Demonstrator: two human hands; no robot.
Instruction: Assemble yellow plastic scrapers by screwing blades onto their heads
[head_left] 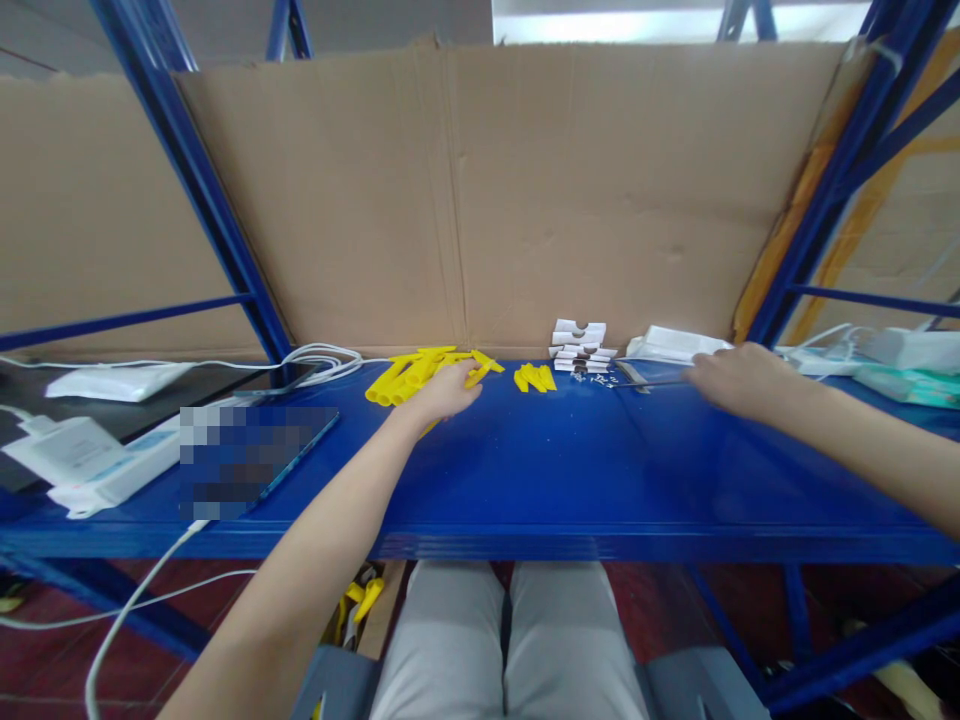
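Note:
My left hand (450, 390) reaches to the right end of a pile of yellow plastic tubes (397, 380), its fingers closed around a yellow plastic piece (477, 374). Part of that piece is hidden by the hand. On the right, my right hand (726, 376) is wrapped around a screwdriver (660, 383); only its thin metal shaft shows, pointing left. Near its tip lie small metal screws (596, 379) and a flat metal piece (634, 375). Several smaller yellow pieces (535, 378) lie between the hands, left of a stack of white folded cards (580, 345).
The blue tabletop (510, 480) ends at a cardboard wall (465, 200) between blue posts. At left are a phone-like device (259, 460), a white power strip (127, 465) and coiled cable (326, 362). A white box (679, 344) stands behind my right hand.

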